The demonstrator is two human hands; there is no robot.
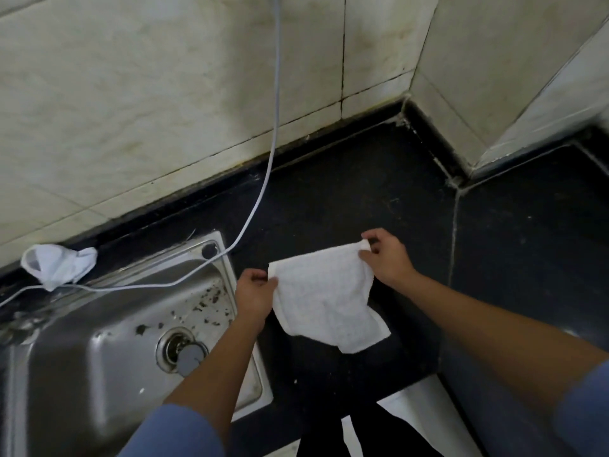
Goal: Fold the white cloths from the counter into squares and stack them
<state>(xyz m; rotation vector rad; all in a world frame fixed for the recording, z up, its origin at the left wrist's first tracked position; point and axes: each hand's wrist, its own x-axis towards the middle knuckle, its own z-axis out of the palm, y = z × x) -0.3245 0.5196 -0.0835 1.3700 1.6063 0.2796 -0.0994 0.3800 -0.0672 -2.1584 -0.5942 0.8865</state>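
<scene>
1. Head view: a white cloth (324, 296) hangs between both hands above the black counter (346, 199), just right of the steel sink (99, 351).
2. The left hand (253, 293) pinches the cloth's upper left corner, fingers closed on the fabric.
3. The right hand (387, 255) pinches the upper right corner, thumb and fingertips clamped on the hem.
4. The top edge runs fairly taut from hand to hand, rising toward the right; the rest droops in loose folds, its lowest corner pointing down toward the counter's front edge (whether it touches the counter cannot be told).
5. A second white cloth (59, 263) lies crumpled at the back of the counter, against the tiled wall (148, 94) behind the sink's far left corner, well apart from the hands.
6. A thin white cable (275, 127) drops down the wall and trails across the sink's rim to the left.
7. Dark specks litter the sink basin near the drain (178, 349).
</scene>
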